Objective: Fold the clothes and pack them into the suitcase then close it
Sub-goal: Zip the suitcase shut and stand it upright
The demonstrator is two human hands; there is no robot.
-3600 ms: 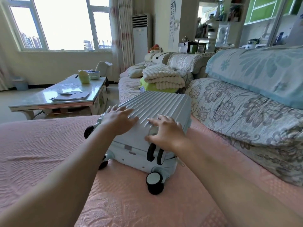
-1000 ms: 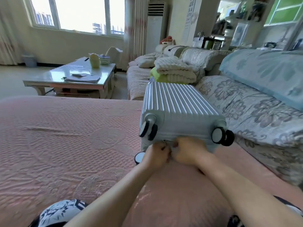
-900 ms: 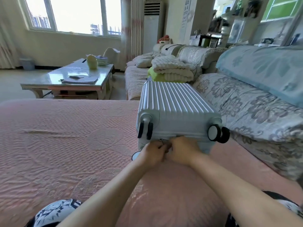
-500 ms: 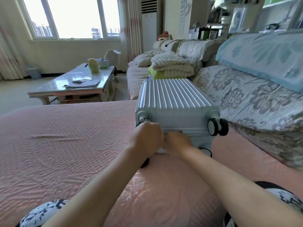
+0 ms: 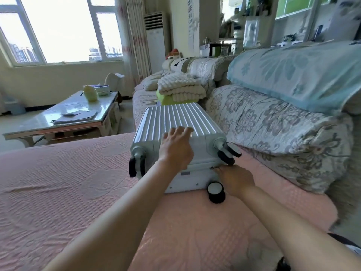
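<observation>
Items I can log from the head camera:

1. Suitcase (image 5: 175, 122): silver, ribbed shell, lying flat on the pink bedspread (image 5: 58, 192) with its wheel end towards me and the lid down on the base. Its right side is near the floral sofa cushion (image 5: 273, 133).
2. Wheels: one black pair at the upper left corner (image 5: 136, 163), one at the upper right corner (image 5: 227, 153), and one lower wheel (image 5: 215, 192) touching the bedspread, just beside my right wrist.
3. Left hand (image 5: 175, 149): palm down on the near top edge of the suitcase, fingers straight and spread over the ribs, gripping nothing.
4. Right hand (image 5: 234, 179): at the seam under the upper right wheels, fingertips drawn together on a small dark zip pull (image 5: 212, 168). The pull is too small for me to tell more.
5. Blue flowered cover (image 5: 293, 75): draped along the sofa back above the floral cushion.
6. Folded cream blanket (image 5: 181, 89): on a green cushion (image 5: 166, 98), behind the far end of the suitcase.
7. Coffee table (image 5: 101, 106): to the left, well apart from the suitcase, with papers and a pale green object on it.
8. Window (image 5: 58, 30) and a standing air conditioner (image 5: 156, 40) at the far wall.
</observation>
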